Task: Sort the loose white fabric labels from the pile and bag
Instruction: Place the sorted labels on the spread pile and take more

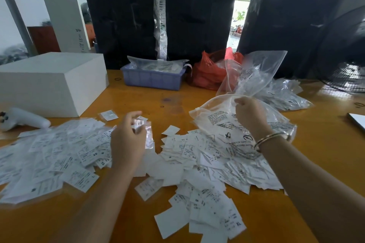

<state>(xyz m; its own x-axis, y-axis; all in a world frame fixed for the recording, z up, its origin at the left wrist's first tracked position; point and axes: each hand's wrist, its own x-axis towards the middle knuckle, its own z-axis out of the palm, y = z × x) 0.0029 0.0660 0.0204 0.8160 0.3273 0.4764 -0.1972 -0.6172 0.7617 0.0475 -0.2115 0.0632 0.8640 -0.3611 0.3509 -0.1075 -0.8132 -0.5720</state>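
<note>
While most loose white fabric labels [197, 165] lie unsorted (early days), left hand [127, 140] fingers pinch a small clear packet [145, 130]; right hand [249, 114] fingers grip the printed clear plastic bag [221, 122].

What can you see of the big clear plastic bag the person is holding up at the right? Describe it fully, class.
The clear plastic bag is thin, crinkled and see-through, printed with black warning text and symbols, with a white strip along its mouth. The right hand pinches its upper edge and lifts it. Its lower part lies on the pile of white labels on the orange table. Whether anything is inside cannot be told.
</note>
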